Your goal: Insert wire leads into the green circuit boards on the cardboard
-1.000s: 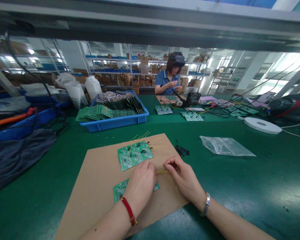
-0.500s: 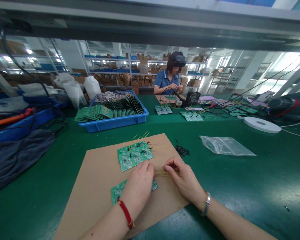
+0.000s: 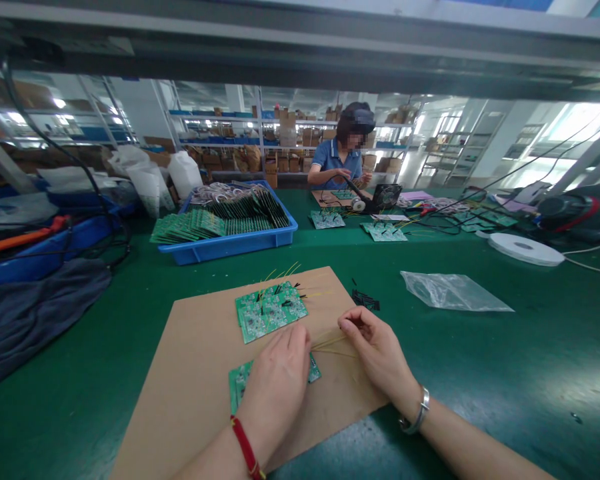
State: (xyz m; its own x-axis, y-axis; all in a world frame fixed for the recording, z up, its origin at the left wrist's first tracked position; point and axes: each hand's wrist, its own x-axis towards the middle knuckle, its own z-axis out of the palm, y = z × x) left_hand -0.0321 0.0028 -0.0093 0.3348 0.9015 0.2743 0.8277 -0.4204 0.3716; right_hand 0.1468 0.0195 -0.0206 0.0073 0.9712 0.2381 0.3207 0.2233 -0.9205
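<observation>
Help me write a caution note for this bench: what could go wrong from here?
The thin yellow wires between the left hand and right hand might tangle or bend. The splayed wires on the upper boards could snag on the left hand close by. The loose black pieces, beside the cardboard near the right hand, may scatter if brushed.

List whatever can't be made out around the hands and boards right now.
All in the head view:
- Middle of the nearer circuit board: hidden by the left hand.
- Left fingertips, and their grip on the yellow wires: behind that same hand.
- What the right hand pinches: too small.
- Number of boards in the blue tray: they overlap.
- Rest of both forearms: cut off by the bottom edge.
</observation>
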